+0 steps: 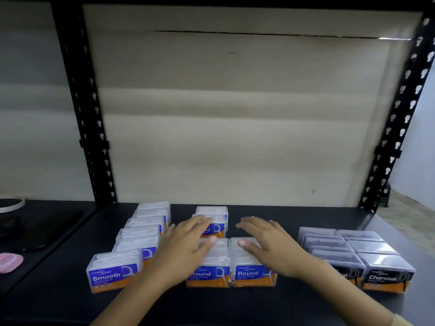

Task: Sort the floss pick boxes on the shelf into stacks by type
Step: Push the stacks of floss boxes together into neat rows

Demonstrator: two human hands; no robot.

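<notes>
Left of the Smooth boxes (115, 274) lies a pink object (10, 262).

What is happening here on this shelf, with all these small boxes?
A person is sorting by type on a dark shelf. The left hand and the right hand are open, fingers straight, over the Round boxes in the middle. The Smooth boxes are grouped on the left, the Charcoal boxes on the right.

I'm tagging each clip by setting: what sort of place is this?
Likely a stockroom or storage area: a black metal rack with slotted posts, a cardboard sheet behind it, and rows of retail floss pick boxes grouped on the dark shelf.
</notes>
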